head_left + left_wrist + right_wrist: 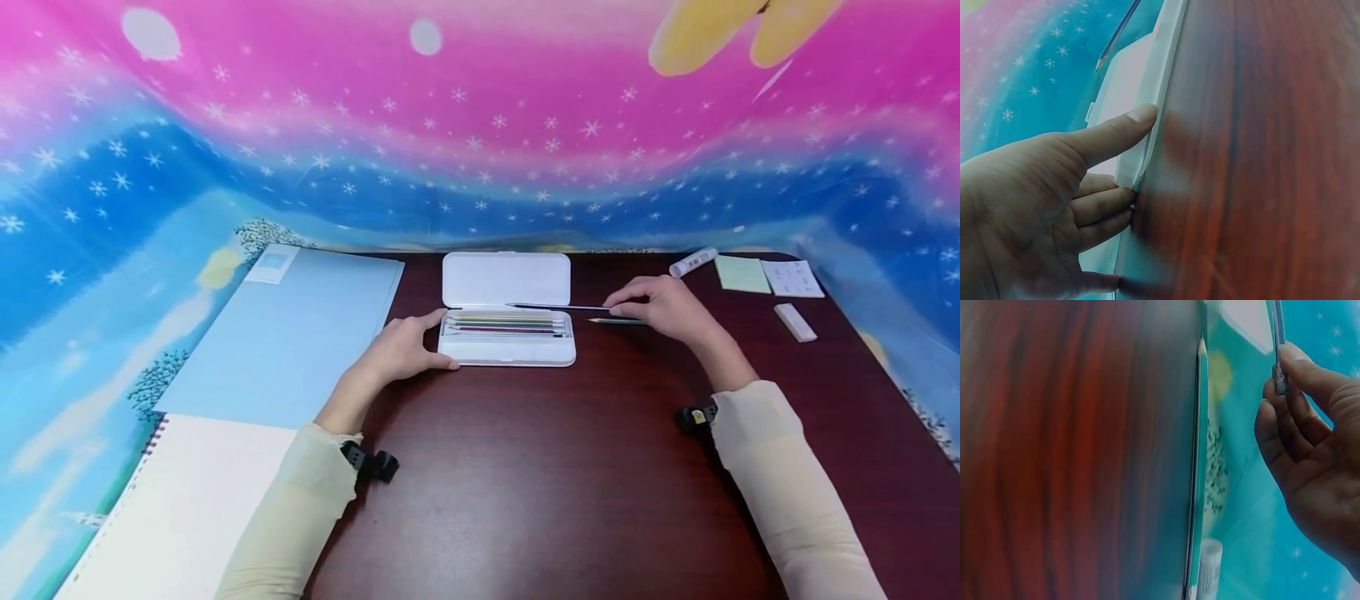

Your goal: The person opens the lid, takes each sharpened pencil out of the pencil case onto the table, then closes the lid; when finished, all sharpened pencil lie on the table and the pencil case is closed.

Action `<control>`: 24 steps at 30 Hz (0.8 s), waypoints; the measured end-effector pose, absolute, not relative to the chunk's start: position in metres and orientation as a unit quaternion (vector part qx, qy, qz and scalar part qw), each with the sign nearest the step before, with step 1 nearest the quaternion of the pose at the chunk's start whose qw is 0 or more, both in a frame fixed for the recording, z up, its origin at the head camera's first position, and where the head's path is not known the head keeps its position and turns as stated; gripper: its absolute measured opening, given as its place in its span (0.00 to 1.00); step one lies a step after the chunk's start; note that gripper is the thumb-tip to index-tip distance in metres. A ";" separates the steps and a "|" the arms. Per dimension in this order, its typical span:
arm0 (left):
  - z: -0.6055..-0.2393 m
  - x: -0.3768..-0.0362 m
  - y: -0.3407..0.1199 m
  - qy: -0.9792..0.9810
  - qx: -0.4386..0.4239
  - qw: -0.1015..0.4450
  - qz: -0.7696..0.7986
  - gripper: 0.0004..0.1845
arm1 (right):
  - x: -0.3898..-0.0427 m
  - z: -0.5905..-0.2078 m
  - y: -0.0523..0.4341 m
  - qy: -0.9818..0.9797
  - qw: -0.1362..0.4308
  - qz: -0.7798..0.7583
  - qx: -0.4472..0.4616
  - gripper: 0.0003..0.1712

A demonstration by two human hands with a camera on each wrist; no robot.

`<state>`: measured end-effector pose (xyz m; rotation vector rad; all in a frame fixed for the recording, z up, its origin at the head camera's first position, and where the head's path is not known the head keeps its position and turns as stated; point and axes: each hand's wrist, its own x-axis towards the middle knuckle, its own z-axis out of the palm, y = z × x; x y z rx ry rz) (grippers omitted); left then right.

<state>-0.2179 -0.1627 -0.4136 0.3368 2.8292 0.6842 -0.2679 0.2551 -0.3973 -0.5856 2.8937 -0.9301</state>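
Observation:
A white pencil case (507, 352) lies with its lid (506, 279) raised toward the back, several colored pencils (506, 323) side by side inside. My left hand (399, 348) grips its left end, thumb at the front corner and index finger at the back. In the left wrist view the thumb presses the case wall (1141, 147). Thumb and fingers of my right hand (663, 307) pinch a dark pencil (558, 307) near its rear end, its point reaching left over the case's hinge side. A green pencil (611, 321) lies on the table, partly under that hand.
A glue stick (693, 262), green sticky notes (742, 274), a patterned white pad (792, 279) and an eraser (795, 322) lie on the right. Along the left are a light blue folder (285, 342) and a spiral notebook (180, 500). A printed cloth (480, 150) hangs behind the table (540, 483).

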 end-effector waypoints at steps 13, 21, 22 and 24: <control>-0.414 -0.219 -0.163 0.960 0.119 0.102 0.231 0.53 | -0.254 -0.385 0.315 0.942 0.050 -0.311 -0.117 0.15; -0.413 -0.220 -0.161 0.960 0.117 0.110 0.231 0.52 | -0.245 -0.391 0.347 0.959 0.054 -0.263 -0.097 0.15; -0.413 -0.220 -0.161 0.960 0.116 0.110 0.231 0.52 | -0.244 -0.392 0.351 0.959 0.056 -0.260 -0.095 0.14; -0.413 -0.219 -0.162 0.960 0.115 0.110 0.231 0.52 | -0.243 -0.392 0.357 0.960 0.062 -0.259 -0.092 0.14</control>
